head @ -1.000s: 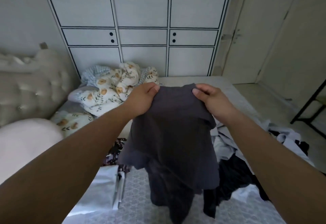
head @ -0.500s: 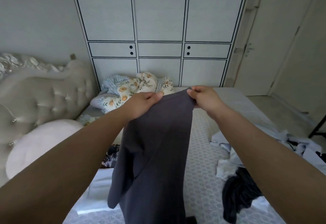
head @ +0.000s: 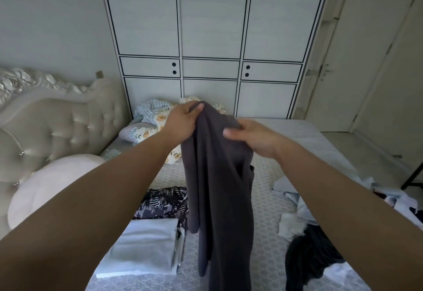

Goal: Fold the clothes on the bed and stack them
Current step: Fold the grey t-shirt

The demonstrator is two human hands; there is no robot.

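Both hands grip the top edge of one dark grey garment (head: pixel 219 187), the left hand (head: pixel 183 122) pinching its bunched upper corner and the right hand (head: pixel 251 137) curled round the cloth just beside it, so it hangs in a narrow twisted column above the bed (head: pixel 263 176). Risk, in my judgement: laid down bunched like this, it would fold crooked, and its hem could drag the nearby stack askew. Count: two folded items (white (head: pixel 146 247) and patterned (head: pixel 162 201)) at left, one unsorted heap (head: pixel 309 233) at right.

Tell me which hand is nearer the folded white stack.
Left. The left hand grips the dark garment above the folded white stack; the right hand is farther right.
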